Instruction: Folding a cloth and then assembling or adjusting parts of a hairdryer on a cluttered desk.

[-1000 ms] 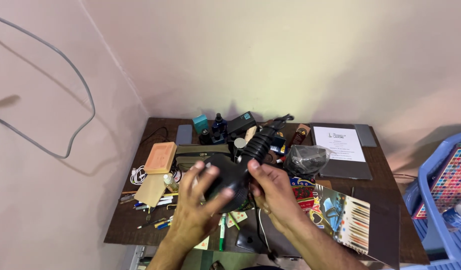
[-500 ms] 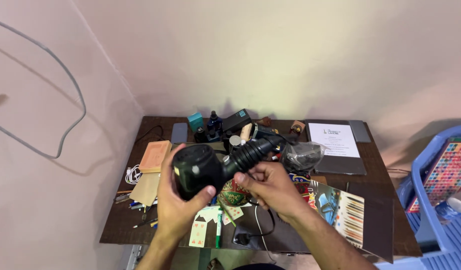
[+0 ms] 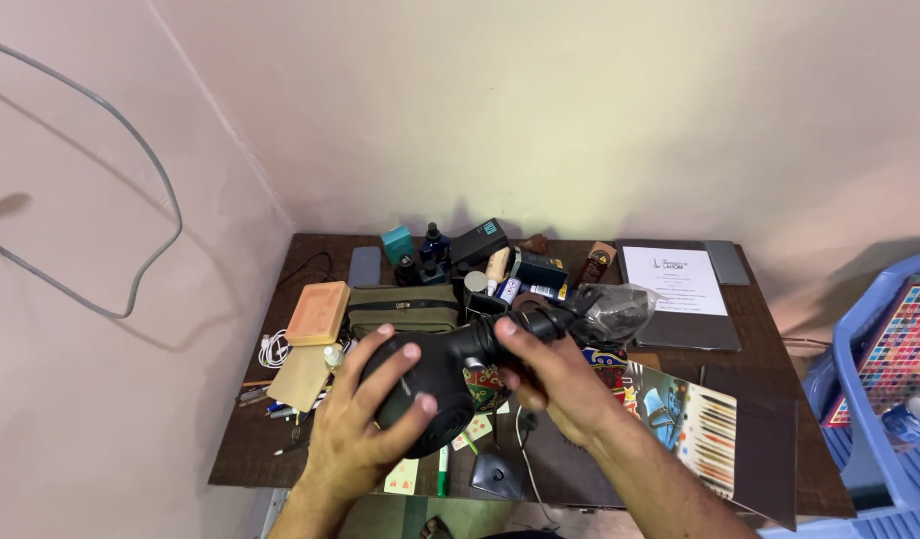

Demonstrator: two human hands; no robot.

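While left hand [image 3: 365, 439] cups what looks like a hair dryer [image 3: 435, 384], right hand [image 3: 550, 379] grips its handle

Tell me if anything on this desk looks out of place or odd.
The colourful booklet juts past the dark wooden table's front edge. Both the left hand and right hand hold a black hair dryer.

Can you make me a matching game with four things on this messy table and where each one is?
Things:
1. black hair dryer
2. olive green pouch
3. white sheet of paper
4. blue plastic chair

Places:
A. lying on a dark folder at the table's back right
B. held in both hands above the table
C. off the table, at the right edge
D. on the table beside an orange block

Pairs: 1-B, 2-D, 3-A, 4-C
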